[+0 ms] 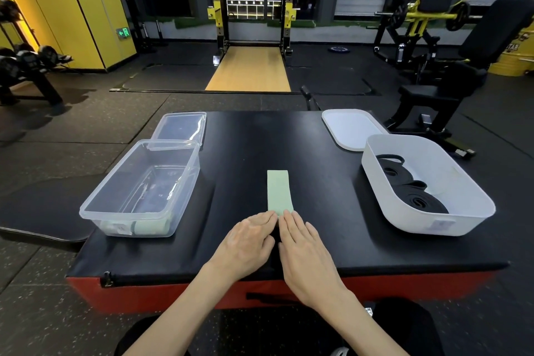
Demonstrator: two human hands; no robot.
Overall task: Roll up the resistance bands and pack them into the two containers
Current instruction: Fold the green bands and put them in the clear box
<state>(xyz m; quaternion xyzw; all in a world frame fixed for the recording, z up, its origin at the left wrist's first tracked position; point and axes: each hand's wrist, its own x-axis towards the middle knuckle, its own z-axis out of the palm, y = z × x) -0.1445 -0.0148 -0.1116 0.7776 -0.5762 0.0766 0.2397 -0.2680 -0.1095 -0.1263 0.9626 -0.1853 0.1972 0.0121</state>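
Touching green band (pixel 278 191) with left hand (pixel 250 235) and right hand (pixel 303 243)

Dark rubber gym floor (pixel 86 124), yellow wall panels (pixel 72 9), squat rack (pixel 251 9) over wooden platform (pixel 248 69), black bench (pixel 450 81) right.

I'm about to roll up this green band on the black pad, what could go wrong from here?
1. The left hand and right hand touch only the green band's near end; uneven pushing could start a crooked roll.
2. The black bands in the white container look loosely coiled; a slack green roll might spring open too.
3. Pale rolls sit in the clear container, so the white one would probably be the wrong box.
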